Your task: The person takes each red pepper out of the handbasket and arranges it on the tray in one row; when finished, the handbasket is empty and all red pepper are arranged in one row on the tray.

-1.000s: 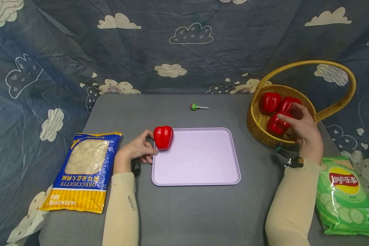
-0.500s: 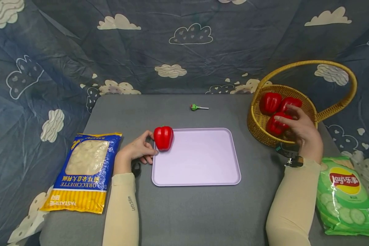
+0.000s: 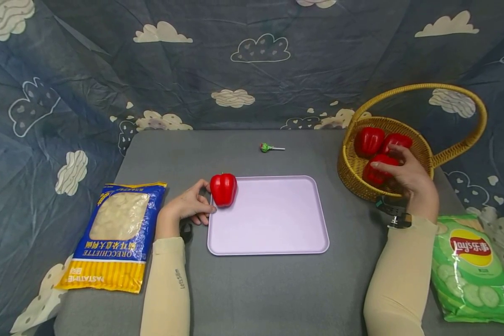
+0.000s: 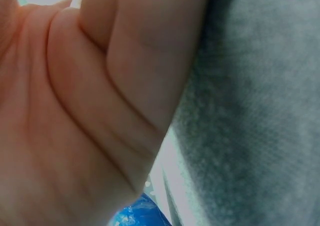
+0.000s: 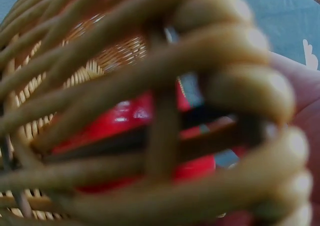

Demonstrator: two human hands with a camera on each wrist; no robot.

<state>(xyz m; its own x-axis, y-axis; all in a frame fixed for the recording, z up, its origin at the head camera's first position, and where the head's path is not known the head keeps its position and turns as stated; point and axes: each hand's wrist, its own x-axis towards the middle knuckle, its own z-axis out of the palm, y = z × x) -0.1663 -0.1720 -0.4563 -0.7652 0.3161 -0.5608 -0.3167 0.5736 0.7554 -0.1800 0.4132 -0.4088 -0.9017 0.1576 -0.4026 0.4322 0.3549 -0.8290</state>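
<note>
In the head view, my left hand point(image 3: 189, 203) holds the left edge of the lilac tray point(image 3: 273, 219), thumb at the rim. A red bell pepper point(image 3: 223, 190) stands upright in the tray's far left corner, close to my left fingers. My right hand point(image 3: 411, 172) reaches into the wicker basket point(image 3: 357, 182), thumb and fingers around the nearest bell pepper point(image 3: 378, 171). Two other bell peppers point(image 3: 368, 141) lie behind it. The left wrist view is mostly my palm point(image 4: 75, 110). Basket weave point(image 5: 100, 161) blocks much of the right wrist view, with red showing through.
A blue and yellow orecchiette bag point(image 3: 117, 233) lies left of my left arm. The green chip bag point(image 3: 474, 270) is right of my right arm. Beyond the tray lies a lollipop point(image 3: 270, 147). The basket's tall handle point(image 3: 428, 86) arches over its opening. A cloud-patterned cloth hangs behind.
My right hand has shifted slightly left in the basket, and the nearest bell pepper has moved a little with it. My left hand, the tray and its pepper stay put.
</note>
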